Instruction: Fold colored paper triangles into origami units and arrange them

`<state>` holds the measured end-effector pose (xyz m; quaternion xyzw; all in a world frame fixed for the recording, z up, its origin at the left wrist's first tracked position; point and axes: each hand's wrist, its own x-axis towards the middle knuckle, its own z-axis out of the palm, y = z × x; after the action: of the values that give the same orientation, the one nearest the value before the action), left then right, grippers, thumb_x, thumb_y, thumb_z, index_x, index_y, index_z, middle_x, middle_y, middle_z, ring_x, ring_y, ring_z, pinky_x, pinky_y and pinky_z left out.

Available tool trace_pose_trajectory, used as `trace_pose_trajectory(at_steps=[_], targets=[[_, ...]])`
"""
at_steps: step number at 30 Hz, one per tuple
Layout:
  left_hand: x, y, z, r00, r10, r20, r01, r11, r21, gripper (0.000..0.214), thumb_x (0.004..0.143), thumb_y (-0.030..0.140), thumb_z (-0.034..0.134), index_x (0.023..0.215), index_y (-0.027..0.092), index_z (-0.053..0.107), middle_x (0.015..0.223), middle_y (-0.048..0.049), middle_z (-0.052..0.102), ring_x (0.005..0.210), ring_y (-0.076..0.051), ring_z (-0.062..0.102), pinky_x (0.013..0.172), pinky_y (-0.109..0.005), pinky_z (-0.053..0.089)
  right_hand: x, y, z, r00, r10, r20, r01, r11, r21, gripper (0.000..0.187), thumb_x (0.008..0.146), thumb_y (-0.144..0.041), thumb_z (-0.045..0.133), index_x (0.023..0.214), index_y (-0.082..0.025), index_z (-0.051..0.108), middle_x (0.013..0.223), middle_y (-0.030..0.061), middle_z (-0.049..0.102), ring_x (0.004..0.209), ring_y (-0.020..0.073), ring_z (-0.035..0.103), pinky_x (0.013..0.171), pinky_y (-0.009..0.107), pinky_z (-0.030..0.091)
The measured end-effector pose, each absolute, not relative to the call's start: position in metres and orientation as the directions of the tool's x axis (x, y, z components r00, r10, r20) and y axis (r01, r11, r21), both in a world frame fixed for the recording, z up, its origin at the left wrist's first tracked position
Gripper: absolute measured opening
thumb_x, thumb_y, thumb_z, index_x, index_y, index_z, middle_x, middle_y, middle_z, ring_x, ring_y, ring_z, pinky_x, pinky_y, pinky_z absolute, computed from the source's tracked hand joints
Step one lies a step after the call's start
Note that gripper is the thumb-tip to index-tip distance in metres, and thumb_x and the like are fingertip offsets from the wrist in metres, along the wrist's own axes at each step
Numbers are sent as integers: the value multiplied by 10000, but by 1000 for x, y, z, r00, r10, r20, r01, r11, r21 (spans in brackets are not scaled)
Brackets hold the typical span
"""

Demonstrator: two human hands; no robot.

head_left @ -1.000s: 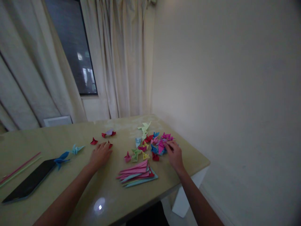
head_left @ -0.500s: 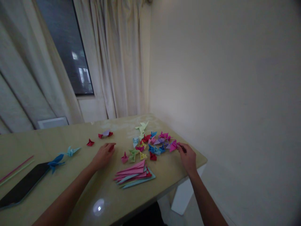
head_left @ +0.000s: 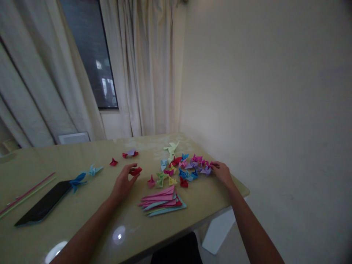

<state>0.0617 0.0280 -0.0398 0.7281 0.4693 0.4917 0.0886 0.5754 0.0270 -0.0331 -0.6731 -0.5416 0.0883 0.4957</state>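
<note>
Between the thumb and fingers of my left hand is a small red origami piece, just above the table. My right hand pinches a magenta origami piece at the right edge of a colourful cluster; my fingers partly cover it. Beside it lie a lilac origami piece and a blue origami piece. A pink origami piece lies at the cluster's left end, and a pale green one at the back. In front is a stack of folded paper strips, mostly pink and light blue.
On the left, a dark phone-like slab lies with a blue origami piece at its far end. Two thin sticks lie beyond it. A loose red origami piece sits farther back. The wall borders the table's right side.
The view has swung slightly left. My left hand has turned, and the red piece now shows clearly in its fingers. My right hand has moved the magenta piece slightly away from me, beside the cluster.
</note>
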Motion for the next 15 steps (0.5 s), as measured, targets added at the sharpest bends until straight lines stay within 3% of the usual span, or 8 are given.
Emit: trace_pose_trajectory(at_steps=[6, 10, 15], targets=[[79, 8, -27, 112, 496, 861, 643, -697, 318, 297, 980, 381, 643, 1221, 210, 613, 1108, -93, 699, 955, -206, 734, 871, -375, 620, 578, 25, -40, 428, 782, 453, 536, 184, -824, 390, 776, -482, 637, 910, -157, 805, 860, 126, 809, 757, 269, 732, 739, 393, 577], [88, -1, -22, 175, 449, 876, 652, -719, 239, 277, 995, 303, 634, 1258, 216, 620, 1078, -77, 701, 954, -190, 715, 860, -339, 612, 593, 27, -30, 518, 658, 547, 601, 176, -780, 422, 809, -500, 600, 971, -155, 782, 959, 149, 802, 790, 262, 722, 800, 405, 568], [94, -7, -21, 222, 448, 866, 655, -726, 209, 269, 1001, 233, 614, 1267, 215, 641, 1067, -77, 702, 930, -170, 692, 861, -324, 601, 591, 28, -32, 396, 794, 461, 674, 89, -733, 284, 777, -407, 607, 875, -201, 776, 914, 113, 802, 827, 270, 724, 829, 413, 557]])
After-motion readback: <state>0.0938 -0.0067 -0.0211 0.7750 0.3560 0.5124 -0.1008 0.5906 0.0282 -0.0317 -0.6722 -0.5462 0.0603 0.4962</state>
